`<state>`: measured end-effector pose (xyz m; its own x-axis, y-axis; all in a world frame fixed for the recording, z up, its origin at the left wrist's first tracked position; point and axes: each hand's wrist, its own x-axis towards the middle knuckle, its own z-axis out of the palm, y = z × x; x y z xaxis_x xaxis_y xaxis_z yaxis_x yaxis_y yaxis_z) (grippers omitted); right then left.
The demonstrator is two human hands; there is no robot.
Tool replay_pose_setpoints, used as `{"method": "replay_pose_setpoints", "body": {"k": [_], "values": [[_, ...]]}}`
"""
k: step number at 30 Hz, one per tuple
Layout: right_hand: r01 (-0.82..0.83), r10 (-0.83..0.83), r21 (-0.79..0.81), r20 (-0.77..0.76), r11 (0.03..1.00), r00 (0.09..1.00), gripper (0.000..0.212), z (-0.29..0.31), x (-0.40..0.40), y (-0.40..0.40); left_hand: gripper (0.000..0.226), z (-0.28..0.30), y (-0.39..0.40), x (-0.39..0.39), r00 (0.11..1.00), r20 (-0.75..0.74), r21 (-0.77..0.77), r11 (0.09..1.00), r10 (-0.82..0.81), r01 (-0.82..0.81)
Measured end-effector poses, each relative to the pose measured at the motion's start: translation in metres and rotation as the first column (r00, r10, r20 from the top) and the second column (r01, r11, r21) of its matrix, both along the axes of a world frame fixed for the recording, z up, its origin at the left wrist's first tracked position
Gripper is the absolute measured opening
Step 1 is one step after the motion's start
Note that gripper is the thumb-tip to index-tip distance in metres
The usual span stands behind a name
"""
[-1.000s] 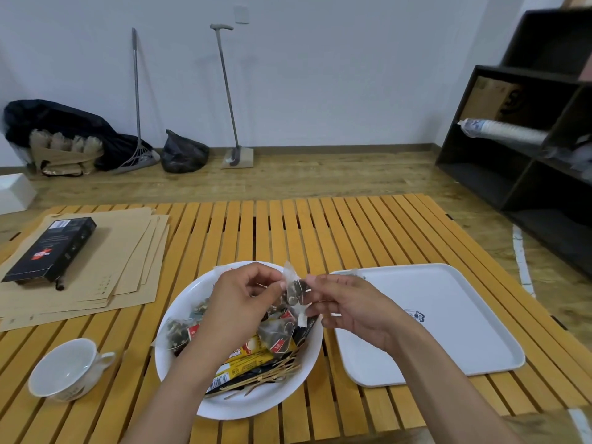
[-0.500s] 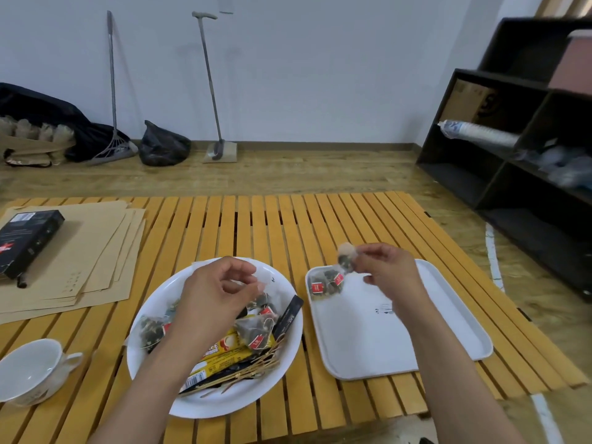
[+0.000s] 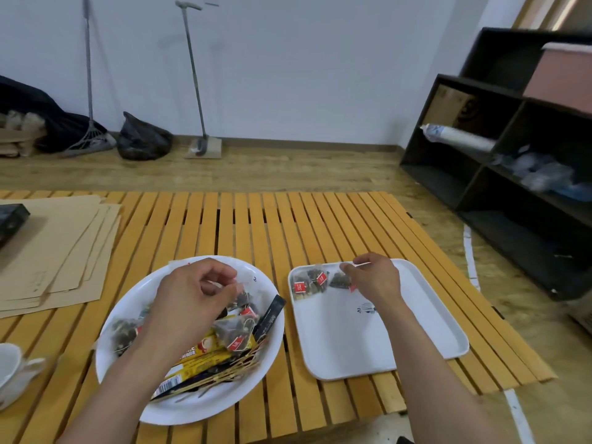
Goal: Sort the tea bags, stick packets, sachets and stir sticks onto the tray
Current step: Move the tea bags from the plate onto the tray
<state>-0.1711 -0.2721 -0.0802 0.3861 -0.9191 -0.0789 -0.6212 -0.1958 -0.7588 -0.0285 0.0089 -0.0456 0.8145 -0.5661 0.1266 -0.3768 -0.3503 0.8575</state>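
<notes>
The right hand reaches to the far left corner of the white tray, fingertips pinching a tea bag beside two tea bags already lying there. Left of the tray, the left hand hovers over the white plate, pinching another pyramid tea bag. It hides much of the pile; yellow stick packets, a black sachet and wooden stir sticks show, blurred.

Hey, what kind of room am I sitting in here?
Probably a plain workroom or storage room, not a kitchen. A broom and dustpan lean on a bare wall, a black shelf holds a sleeve of paper cups, and the work is on a low slatted table.
</notes>
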Motion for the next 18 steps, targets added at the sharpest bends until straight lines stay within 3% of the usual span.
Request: {"method": "replay_pose_setpoints", "body": {"k": [4,7,11,14,18], "values": [[0.075,-0.075,-0.081,0.007,0.994,0.997,0.022,0.012,-0.009,-0.008,0.011,-0.001,0.002,0.005,1.0,0.011,-0.008,1.0,0.012,-0.012],[0.066,-0.07,-0.04,-0.115,0.997,0.991,0.008,0.01,-0.016,-0.014,0.014,-0.002,0.004,0.008,0.998,0.059,0.014,0.999,0.038,-0.039],[-0.062,0.074,0.146,-0.078,0.987,0.994,0.027,-0.004,-0.007,-0.01,0.022,-0.002,0.008,0.012,0.985,0.165,0.085,0.994,0.051,-0.066],[-0.119,0.127,0.121,-0.063,0.985,0.99,0.025,-0.009,0.0,-0.005,0.026,-0.002,0.013,0.016,0.966,0.249,0.128,0.986,0.068,-0.102],[-0.096,0.103,0.044,-0.194,0.994,0.975,0.039,-0.001,-0.002,-0.007,0.027,-0.005,0.018,0.022,0.95,0.307,0.213,0.968,0.063,-0.133]]}}
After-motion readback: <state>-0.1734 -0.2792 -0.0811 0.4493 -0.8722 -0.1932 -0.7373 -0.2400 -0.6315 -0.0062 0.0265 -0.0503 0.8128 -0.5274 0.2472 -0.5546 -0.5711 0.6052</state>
